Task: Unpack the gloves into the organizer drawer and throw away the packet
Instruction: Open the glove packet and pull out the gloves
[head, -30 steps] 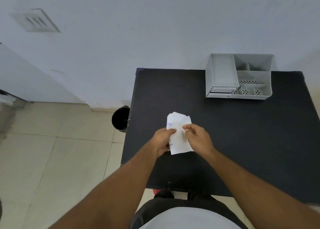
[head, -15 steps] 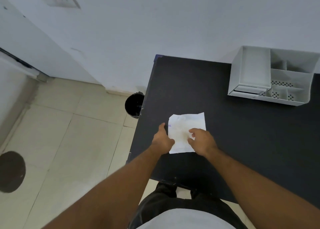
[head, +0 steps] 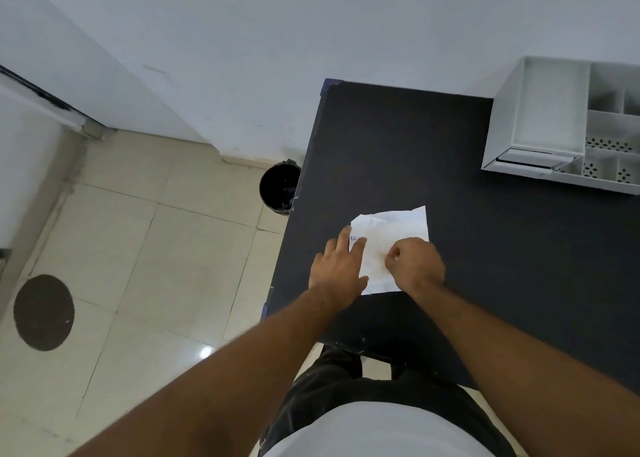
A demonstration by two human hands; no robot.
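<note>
The glove packet [head: 389, 229], a white paper packet with a little blue print at its left edge, is lying flat on the black tabletop [head: 502, 248], near the tabletop's left side and close to the person's body. The left hand [head: 337, 266] is resting palm down with its fingers spread, unclenched, its fingertips pressing on the packet's left edge. The right hand [head: 415, 264] is sitting curled on the packet's near right part, its thumb and forefinger pinching the paper near the middle. Both forearms are reaching in from the bottom of the view. The grey organizer [head: 540, 124] is standing at the far right of the tabletop, well apart from the packet, with open compartments on top; a drawer front is showing at its lower left, seemingly shut. A black bin [head: 278, 188] is standing on the tiled floor [head: 138, 248] just beside the tabletop's left edge, by the wall.
</note>
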